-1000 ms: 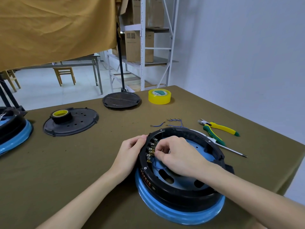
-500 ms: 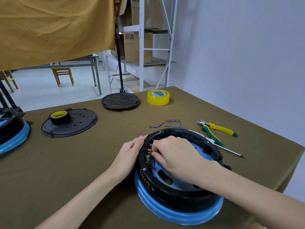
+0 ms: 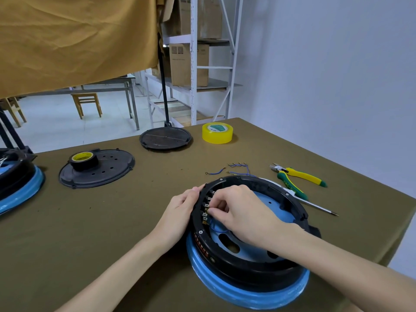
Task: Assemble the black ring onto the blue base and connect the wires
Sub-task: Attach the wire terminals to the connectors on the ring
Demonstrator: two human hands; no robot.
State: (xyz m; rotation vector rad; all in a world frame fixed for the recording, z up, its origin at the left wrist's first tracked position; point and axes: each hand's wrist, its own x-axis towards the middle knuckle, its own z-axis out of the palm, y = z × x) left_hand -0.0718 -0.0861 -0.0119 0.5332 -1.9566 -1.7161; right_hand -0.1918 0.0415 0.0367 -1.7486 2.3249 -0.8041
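Observation:
The black ring [image 3: 247, 264] sits on the blue base [image 3: 249, 293] near the table's front edge. My left hand [image 3: 182, 208] grips the ring's outer left wall. My right hand [image 3: 238, 210] reaches inside the ring, its fingertips pinching a blue wire [image 3: 216, 228] at the row of brass terminals [image 3: 205, 212] on the inner left wall. The wire's end is hidden under my fingers. Loose blue wires [image 3: 236, 170] with metal lugs lie on the cloth just behind the ring.
Yellow-green cutters [image 3: 297, 179] and a screwdriver [image 3: 315, 204] lie right of the ring. A yellow tape roll [image 3: 217, 132] and a black round plate [image 3: 165, 138] stand farther back. Black tape [image 3: 83, 161] rests on a black cover [image 3: 96, 168]. Another blue-and-black unit [image 3: 15, 183] sits at the left edge.
My right hand's fingers have shifted slightly along the terminal row while working the wire. My left hand keeps its hold on the ring's side.

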